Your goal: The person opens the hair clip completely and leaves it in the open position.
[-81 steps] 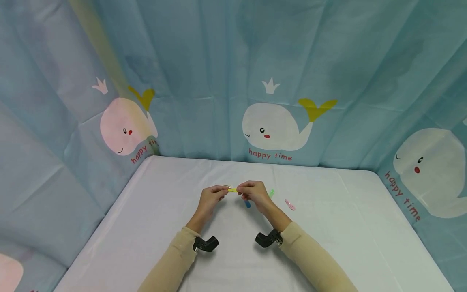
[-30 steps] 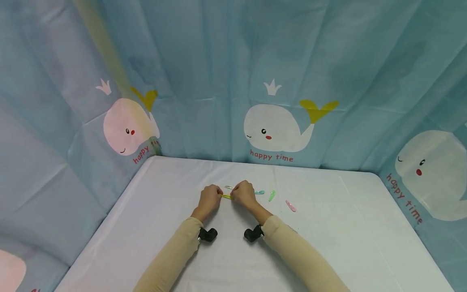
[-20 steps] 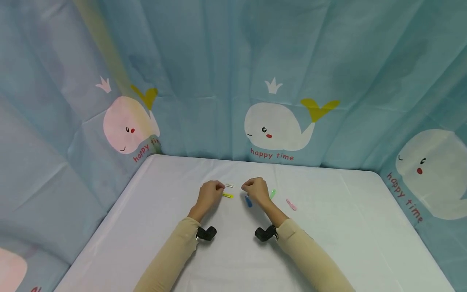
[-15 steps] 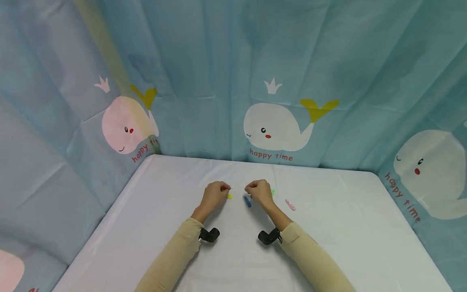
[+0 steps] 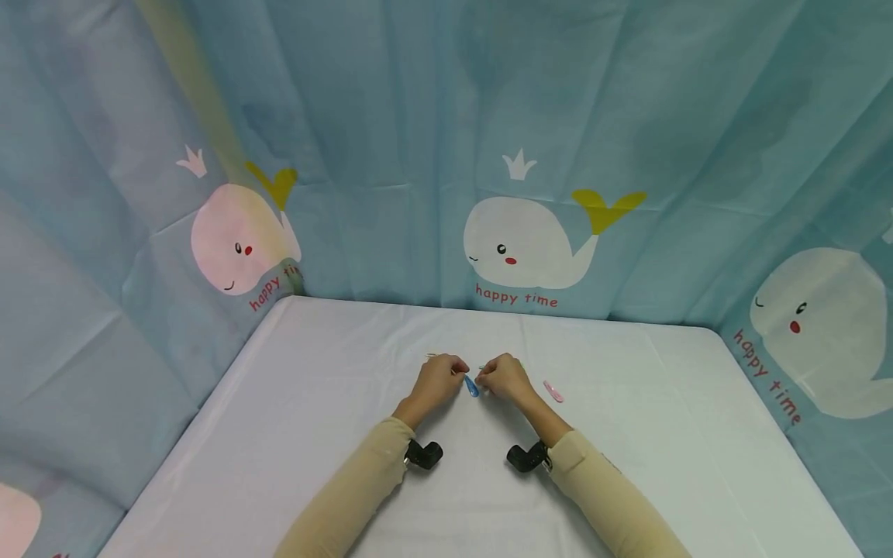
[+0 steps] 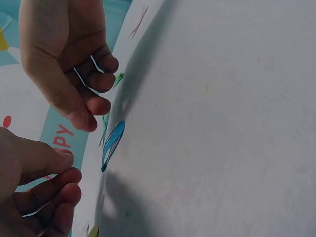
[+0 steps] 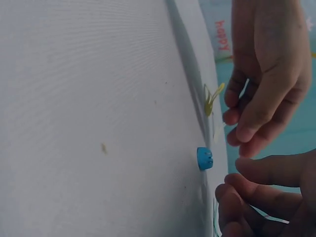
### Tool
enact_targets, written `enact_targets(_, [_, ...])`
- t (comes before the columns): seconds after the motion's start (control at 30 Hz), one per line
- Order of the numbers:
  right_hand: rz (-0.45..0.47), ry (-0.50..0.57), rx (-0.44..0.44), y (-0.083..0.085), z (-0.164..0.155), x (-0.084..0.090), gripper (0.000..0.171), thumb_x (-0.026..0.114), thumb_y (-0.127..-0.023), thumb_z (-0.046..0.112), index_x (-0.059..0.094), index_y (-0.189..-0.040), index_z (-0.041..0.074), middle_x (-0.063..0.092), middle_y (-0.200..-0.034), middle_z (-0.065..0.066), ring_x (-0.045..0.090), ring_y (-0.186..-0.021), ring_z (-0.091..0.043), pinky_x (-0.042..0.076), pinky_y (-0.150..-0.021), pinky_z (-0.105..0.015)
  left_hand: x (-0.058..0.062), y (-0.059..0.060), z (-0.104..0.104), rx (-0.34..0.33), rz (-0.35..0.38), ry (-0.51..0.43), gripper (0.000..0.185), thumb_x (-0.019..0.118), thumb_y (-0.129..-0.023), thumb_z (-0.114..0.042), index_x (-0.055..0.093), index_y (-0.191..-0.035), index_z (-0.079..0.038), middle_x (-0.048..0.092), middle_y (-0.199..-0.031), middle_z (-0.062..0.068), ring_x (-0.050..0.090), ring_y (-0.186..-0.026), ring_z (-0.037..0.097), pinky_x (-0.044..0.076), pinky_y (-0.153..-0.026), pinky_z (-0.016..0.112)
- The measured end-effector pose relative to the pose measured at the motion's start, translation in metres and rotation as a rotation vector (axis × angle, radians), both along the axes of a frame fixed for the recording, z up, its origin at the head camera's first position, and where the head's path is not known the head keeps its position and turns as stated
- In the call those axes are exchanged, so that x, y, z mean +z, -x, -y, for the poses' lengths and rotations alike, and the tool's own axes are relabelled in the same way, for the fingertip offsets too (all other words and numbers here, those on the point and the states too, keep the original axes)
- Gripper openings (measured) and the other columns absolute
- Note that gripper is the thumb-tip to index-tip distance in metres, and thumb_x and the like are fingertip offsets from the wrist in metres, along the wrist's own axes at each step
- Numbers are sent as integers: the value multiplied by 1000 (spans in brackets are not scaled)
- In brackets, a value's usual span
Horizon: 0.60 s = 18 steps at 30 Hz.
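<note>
A blue snap hair clip [image 5: 471, 386] lies on the white table between my two hands. My left hand [image 5: 436, 380] is just left of it, fingers loosely bent, fingertips right by the clip's far end. On the other side is my right hand [image 5: 505, 376], thumb and forefinger close to the clip, with nothing seen between them. In the left wrist view the blue clip [image 6: 113, 145] rests below the fingertips of both hands. A yellow hair clip [image 7: 210, 101] shows on the table in the right wrist view; my left hand covers it in the head view.
A pink hair clip [image 5: 553, 390] lies right of my right hand. The tip of a green clip [image 5: 522, 366] peeks out behind that hand. A thin silvery clip [image 5: 431, 356] sits beyond my left hand. A whale-print curtain [image 5: 391, 232] borders the table's back edge.
Both hands held the yellow clip earlier, then let it go onto the table. Since then both have moved right, the left hand farther, up to the blue clip.
</note>
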State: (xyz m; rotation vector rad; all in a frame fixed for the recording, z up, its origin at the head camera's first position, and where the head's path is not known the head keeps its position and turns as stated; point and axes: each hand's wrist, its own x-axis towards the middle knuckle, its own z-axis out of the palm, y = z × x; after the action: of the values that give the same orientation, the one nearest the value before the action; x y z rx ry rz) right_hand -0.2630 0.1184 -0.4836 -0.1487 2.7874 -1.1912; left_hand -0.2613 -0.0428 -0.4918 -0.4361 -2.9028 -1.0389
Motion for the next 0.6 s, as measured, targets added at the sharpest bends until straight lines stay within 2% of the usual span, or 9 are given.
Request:
enact_targets(0.17, [16, 7, 53, -1, 2, -2, 10, 73, -79, 6, 74, -70, 2, 64, -56, -2, 50, -53, -10, 38, -49, -21, -3, 1, -8, -29, -16, 91, 13, 65, -89, -4, 74, -97, -5, 68, -89, 7, 63, -81, 18, 51, -72, 30])
enact_targets(0.33, [20, -38, 72, -2, 6, -4, 10, 75, -79, 6, 73, -69, 3, 62, -57, 0, 50, -54, -12, 38, -50, -22, -7, 1, -11, -57, -53, 214, 18, 63, -88, -2, 76, -100, -7, 67, -90, 7, 63, -86, 22, 52, -78, 33])
enact_targets(0.6, [19, -123, 58, -4, 8, -6, 14, 75, -80, 8, 71, -67, 5, 64, -61, -2, 53, -55, -12, 40, -50, -22, -7, -2, -11, -69, -48, 244, 15, 66, -86, -2, 77, -94, -8, 65, -86, 5, 61, -82, 19, 51, -75, 31])
